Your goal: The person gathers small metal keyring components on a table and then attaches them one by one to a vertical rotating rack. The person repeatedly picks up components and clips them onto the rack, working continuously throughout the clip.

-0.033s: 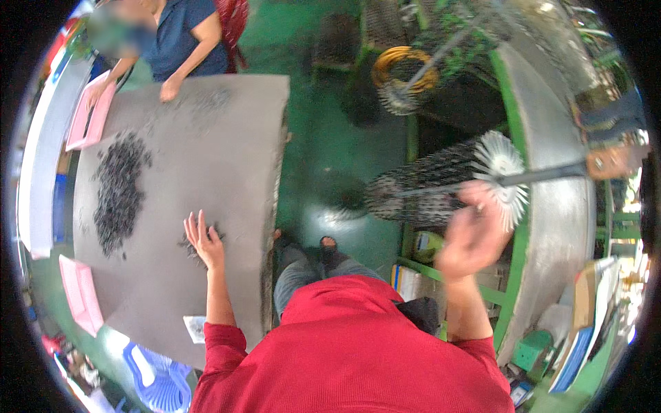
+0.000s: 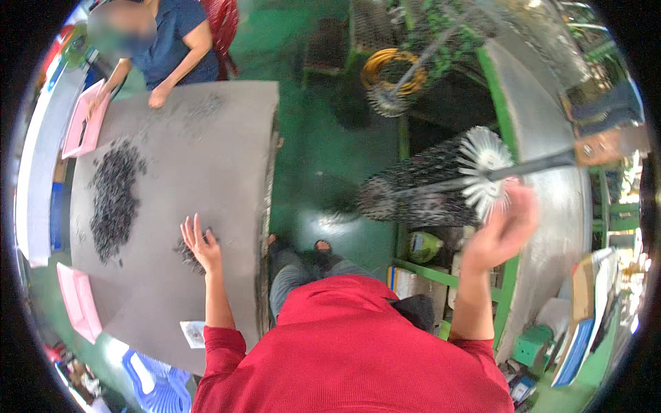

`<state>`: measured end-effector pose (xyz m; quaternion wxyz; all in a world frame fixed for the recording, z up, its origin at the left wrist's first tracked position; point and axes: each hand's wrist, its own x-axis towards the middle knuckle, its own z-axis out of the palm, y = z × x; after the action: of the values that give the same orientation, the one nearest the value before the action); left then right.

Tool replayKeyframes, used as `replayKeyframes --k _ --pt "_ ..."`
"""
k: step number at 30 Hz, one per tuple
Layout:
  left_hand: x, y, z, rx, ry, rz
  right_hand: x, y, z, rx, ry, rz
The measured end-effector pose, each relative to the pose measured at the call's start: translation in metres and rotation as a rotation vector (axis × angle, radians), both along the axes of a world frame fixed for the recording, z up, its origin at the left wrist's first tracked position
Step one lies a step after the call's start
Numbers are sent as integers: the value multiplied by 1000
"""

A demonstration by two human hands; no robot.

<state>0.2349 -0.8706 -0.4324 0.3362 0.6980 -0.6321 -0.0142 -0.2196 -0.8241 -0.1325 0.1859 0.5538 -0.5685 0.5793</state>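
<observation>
My left hand, fingers spread, rests over a small heap of little black pieces on the grey table. It grips nothing. A larger heap of the same black pieces lies further left. On the other side, my right hand is raised just below a white wheel of radiating prongs on a dark rod. That hand is smeared by motion, so its finger positions and any contact with the prongs are unclear. Left of the wheel stretches a dark, blurred, perforated-looking bundle.
Across the table a person in a dark blue shirt has one hand at a pink tray. Another pink tray stands at the left edge, near a blue plastic chair. A green frame borders the metal bench.
My right hand has moved slightly right and turned beside the pronged wheel. The left hand stays over the small heap. The whole view has shifted a little.
</observation>
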Motion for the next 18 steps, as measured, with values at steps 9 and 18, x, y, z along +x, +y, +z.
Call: replayKeyframes --k 9,18 --pt "-39 50 16 -55 19 13 -187 -21 20 273 -679 278" --pt "15 149 9 63 196 357 -182 -35 51 85 -862 350"
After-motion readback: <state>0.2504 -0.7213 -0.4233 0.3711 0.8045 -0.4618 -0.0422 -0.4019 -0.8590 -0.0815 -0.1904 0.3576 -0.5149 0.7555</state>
